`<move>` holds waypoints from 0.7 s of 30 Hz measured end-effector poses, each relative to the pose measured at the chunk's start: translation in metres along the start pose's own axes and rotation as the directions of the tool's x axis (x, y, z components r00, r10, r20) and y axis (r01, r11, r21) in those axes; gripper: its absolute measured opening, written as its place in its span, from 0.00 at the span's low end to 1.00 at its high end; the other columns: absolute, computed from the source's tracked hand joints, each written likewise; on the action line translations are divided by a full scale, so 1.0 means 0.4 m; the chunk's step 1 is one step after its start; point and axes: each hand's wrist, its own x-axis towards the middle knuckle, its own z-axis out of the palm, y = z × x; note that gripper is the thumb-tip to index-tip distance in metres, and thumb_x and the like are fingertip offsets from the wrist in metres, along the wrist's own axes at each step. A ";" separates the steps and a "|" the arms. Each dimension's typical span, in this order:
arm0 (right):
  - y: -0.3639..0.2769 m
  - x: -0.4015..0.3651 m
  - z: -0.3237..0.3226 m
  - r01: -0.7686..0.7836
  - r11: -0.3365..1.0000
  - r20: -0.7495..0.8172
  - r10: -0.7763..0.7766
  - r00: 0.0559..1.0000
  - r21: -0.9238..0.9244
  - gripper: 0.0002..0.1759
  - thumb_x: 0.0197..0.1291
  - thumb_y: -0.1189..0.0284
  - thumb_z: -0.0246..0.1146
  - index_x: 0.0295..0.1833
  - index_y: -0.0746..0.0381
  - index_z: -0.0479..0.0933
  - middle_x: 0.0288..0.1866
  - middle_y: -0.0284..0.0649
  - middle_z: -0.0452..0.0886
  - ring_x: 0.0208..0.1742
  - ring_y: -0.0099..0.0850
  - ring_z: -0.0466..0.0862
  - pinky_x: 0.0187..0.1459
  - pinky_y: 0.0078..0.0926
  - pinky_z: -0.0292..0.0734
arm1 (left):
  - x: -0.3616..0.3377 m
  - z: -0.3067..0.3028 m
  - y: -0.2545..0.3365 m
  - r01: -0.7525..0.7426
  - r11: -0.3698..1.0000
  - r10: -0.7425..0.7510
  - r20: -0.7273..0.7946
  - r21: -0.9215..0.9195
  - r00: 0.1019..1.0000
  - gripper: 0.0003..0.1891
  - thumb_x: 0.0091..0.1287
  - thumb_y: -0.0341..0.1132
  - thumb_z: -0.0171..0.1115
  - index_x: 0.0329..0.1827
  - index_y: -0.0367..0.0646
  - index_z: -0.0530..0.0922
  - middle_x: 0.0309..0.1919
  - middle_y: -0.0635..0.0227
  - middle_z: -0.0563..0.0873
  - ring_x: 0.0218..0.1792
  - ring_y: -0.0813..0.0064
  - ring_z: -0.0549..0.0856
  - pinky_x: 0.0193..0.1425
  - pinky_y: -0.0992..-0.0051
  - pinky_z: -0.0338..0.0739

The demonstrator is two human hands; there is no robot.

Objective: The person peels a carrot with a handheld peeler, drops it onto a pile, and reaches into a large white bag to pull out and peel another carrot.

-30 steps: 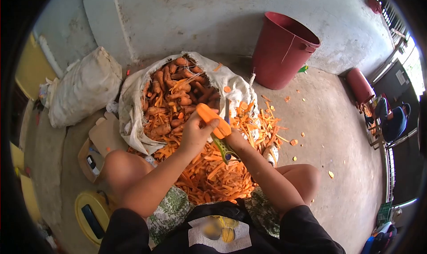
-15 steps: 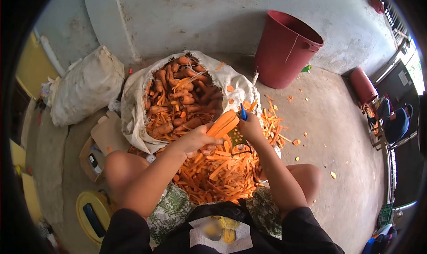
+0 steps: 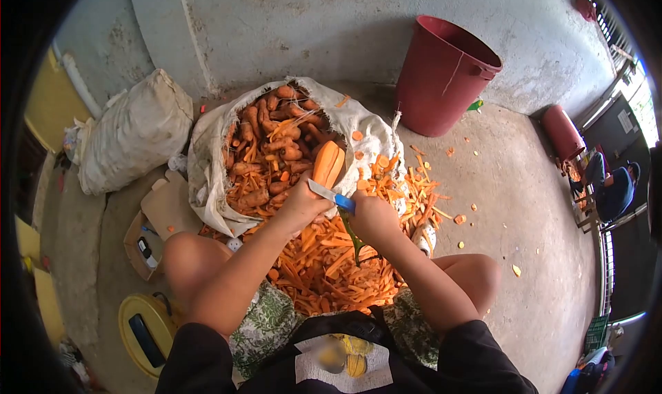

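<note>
A large peeled carrot point(image 3: 329, 163) points up and away in my left hand point(image 3: 303, 204), whose fingers wrap round its lower end. My right hand point(image 3: 373, 218) is closed on a blue-handled knife point(image 3: 344, 202); its blade lies across the carrot's lower end, by my left fingers. A green tool point(image 3: 356, 242) hangs beneath my right hand, and how it is held is hidden. Below both hands lies a heap of carrot strips point(image 3: 338, 273). Just beyond them, an open white sack point(image 3: 210, 166) holds many carrots point(image 3: 279, 145).
A red bin point(image 3: 441, 76) stands by the wall. At left are a full sack point(image 3: 138, 132), an open cardboard box point(image 3: 165, 204) and a yellow lid point(image 3: 131, 308) bearing a phone point(image 3: 146, 339). A person point(image 3: 616, 192) sits at far right. Carrot scraps dot the floor.
The carrot has turned more upright and moved slightly left. My right hand has come down and left, and the knife blade now shows across the carrot. The green tool hangs lower.
</note>
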 end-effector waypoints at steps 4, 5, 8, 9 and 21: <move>0.021 0.022 0.018 0.024 0.995 -0.050 -0.029 0.998 -0.100 0.08 0.50 0.71 0.56 0.30 0.65 0.68 0.21 0.47 0.78 0.22 0.44 0.80 0.25 0.38 0.74 | -0.007 0.011 0.003 0.006 0.999 -0.007 0.013 0.048 1.000 0.21 0.56 0.20 0.53 0.51 0.43 0.59 0.29 0.71 0.72 0.20 0.87 0.69 0.17 0.85 0.60; 0.028 0.027 0.027 0.019 0.994 -0.078 -0.027 0.997 -0.110 0.07 0.50 0.72 0.55 0.30 0.66 0.68 0.20 0.46 0.77 0.21 0.43 0.79 0.24 0.37 0.74 | -0.007 0.008 0.001 0.007 0.999 -0.008 0.014 0.050 1.000 0.21 0.56 0.20 0.53 0.51 0.43 0.59 0.29 0.71 0.72 0.20 0.87 0.69 0.17 0.85 0.60; 0.039 0.030 0.043 0.019 0.996 -0.147 -0.031 0.989 -0.084 0.07 0.50 0.73 0.54 0.30 0.66 0.67 0.18 0.46 0.77 0.20 0.43 0.79 0.24 0.36 0.74 | -0.005 0.009 0.000 0.066 0.998 -0.064 0.137 -0.009 0.989 0.10 0.62 0.24 0.49 0.44 0.43 0.64 0.27 0.75 0.70 0.19 0.89 0.64 0.17 0.86 0.58; 0.043 0.032 0.045 0.017 0.997 -0.147 -0.029 0.989 -0.082 0.07 0.50 0.73 0.54 0.30 0.66 0.67 0.18 0.46 0.77 0.20 0.43 0.79 0.24 0.36 0.74 | -0.008 0.013 0.005 0.072 0.997 -0.066 0.177 -0.028 0.982 0.08 0.64 0.26 0.48 0.44 0.44 0.64 0.26 0.76 0.68 0.19 0.89 0.63 0.17 0.87 0.57; 0.266 0.129 -0.028 -0.526 0.827 -0.243 0.561 0.791 0.199 0.14 0.52 0.67 0.53 0.33 0.68 0.75 0.32 0.54 0.79 0.36 0.48 0.80 0.36 0.41 0.74 | -0.100 0.142 -0.008 0.259 0.950 -0.308 0.404 0.173 0.861 0.19 0.66 0.30 0.46 0.59 0.46 0.54 0.27 0.74 0.66 0.20 0.87 0.63 0.19 0.88 0.59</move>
